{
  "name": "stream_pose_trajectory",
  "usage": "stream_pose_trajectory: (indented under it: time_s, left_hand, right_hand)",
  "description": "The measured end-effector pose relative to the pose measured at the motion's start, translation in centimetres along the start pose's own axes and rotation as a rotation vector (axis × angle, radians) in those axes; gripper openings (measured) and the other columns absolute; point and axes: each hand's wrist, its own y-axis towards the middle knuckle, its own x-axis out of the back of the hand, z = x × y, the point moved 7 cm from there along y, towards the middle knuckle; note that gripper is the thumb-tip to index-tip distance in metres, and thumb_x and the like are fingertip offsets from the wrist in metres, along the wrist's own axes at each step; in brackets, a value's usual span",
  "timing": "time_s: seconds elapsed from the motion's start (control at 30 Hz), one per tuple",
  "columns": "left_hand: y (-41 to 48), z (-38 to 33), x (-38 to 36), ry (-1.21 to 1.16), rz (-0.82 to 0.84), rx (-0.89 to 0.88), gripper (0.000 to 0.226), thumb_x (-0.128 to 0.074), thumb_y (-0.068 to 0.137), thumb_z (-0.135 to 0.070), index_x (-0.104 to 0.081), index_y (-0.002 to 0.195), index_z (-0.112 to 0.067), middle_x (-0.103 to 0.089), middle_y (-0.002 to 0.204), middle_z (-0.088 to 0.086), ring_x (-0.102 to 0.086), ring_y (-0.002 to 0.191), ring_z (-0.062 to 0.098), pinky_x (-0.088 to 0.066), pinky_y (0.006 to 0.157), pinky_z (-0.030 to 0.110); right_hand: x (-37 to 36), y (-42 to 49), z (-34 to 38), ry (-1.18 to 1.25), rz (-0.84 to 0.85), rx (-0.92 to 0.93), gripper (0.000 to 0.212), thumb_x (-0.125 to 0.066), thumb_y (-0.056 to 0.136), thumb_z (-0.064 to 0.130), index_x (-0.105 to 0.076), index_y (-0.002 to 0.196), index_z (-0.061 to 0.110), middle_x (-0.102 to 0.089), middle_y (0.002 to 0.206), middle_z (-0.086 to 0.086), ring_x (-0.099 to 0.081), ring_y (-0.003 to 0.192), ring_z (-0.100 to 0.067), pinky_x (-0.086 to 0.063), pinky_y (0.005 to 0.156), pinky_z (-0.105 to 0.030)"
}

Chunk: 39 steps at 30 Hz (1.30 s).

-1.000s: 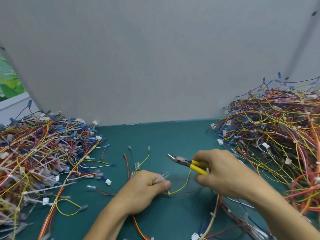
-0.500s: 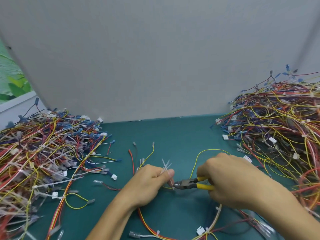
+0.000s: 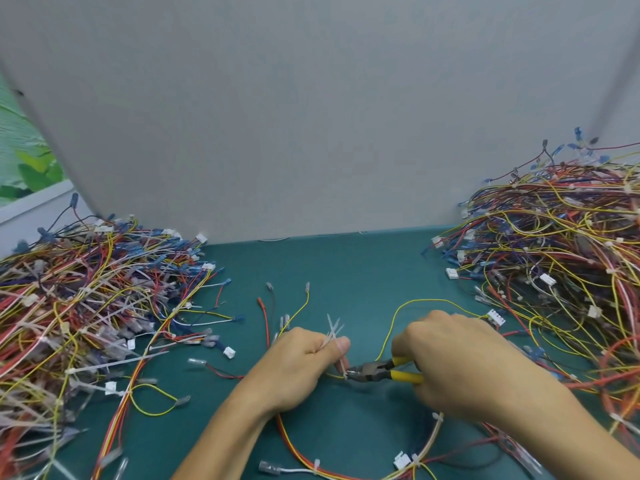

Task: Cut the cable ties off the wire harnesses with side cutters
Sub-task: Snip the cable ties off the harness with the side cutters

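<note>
Side cutters (image 3: 372,370) tight in right hand (image 3: 460,358), tips now at cable tie (image 3: 343,367); left hand (image 3: 298,365) tight around cut ties (image 3: 333,329).

side cutters (image 3: 370,371) lowered, tips at cable tie (image 3: 343,366)

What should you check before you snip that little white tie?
1. Right hand grips the yellow handles of the side cutters: ok.
2. Cutter tip is at the white cable tie: ok.
3. Left hand holds the harness right beside that tie: ok.
4. Left fingertips are clear of the blades: cannot tell, they are very close.
5. Blades are around the tie only, not the yellow wire: cannot tell, too small to see.
6. Cut ties held in the left hand point up, away from the cutters: ok.
</note>
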Motion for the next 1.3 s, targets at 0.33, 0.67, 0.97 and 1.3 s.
stream_pose_trajectory:
  time_s: [0.33, 0.67, 0.97, 1.3]
  left_hand:
    - [-0.01, 0.01, 0.03, 0.031, -0.025, -0.004, 0.049, -0.047, 0.096, -0.045, -0.069, 0.078, -0.006, -0.023, 0.059, 0.001, -0.023, 0.05, 0.012, -0.021, 0.052, 0.031]
    - [0.03, -0.12, -0.01, -0.015, -0.019, -0.002, 0.041, -0.048, 0.097, -0.043, -0.07, 0.065, -0.026, -0.025, 0.058, 0.002, -0.025, 0.048, 0.011, -0.022, 0.052, 0.03]
    - [0.18, 0.02, 0.04, 0.001, -0.026, -0.001, 0.042, -0.049, 0.096, -0.044, -0.07, 0.067, -0.023, -0.026, 0.059, 0.002, -0.026, 0.05, 0.012, -0.024, 0.053, 0.031]
    - [0.14, -0.06, -0.09, 0.025, -0.013, -0.01, 0.041, -0.048, 0.096, -0.044, -0.071, 0.066, -0.027, -0.028, 0.059, 0.001, -0.028, 0.049, 0.01, -0.024, 0.053, 0.029]
  right_hand:
    - [-0.02, 0.1, 0.37, -0.005, -0.036, -0.013, 0.014, -0.054, 0.082, 0.021, -0.058, 0.096, 0.021, -0.046, 0.085, -0.004, -0.052, 0.082, -0.032, -0.033, 0.064, -0.03]
    - [-0.22, 0.24, 0.23, 0.021, -0.057, 0.009, 0.013, -0.055, 0.078, 0.024, -0.058, 0.089, 0.019, -0.038, 0.071, 0.002, -0.044, 0.073, -0.032, -0.029, 0.055, -0.029]
    - [-0.5, 0.33, 0.17, 0.085, -0.042, 0.014, 0.008, -0.056, 0.077, 0.028, -0.055, 0.08, 0.021, -0.037, 0.07, 0.003, -0.046, 0.075, -0.031, -0.024, 0.049, -0.027]
    - [-0.68, 0.36, 0.22, 0.075, -0.053, 0.037, 0.018, -0.055, 0.074, 0.021, -0.041, 0.064, 0.017, -0.036, 0.066, 0.003, -0.043, 0.071, -0.032, -0.02, 0.047, -0.025]
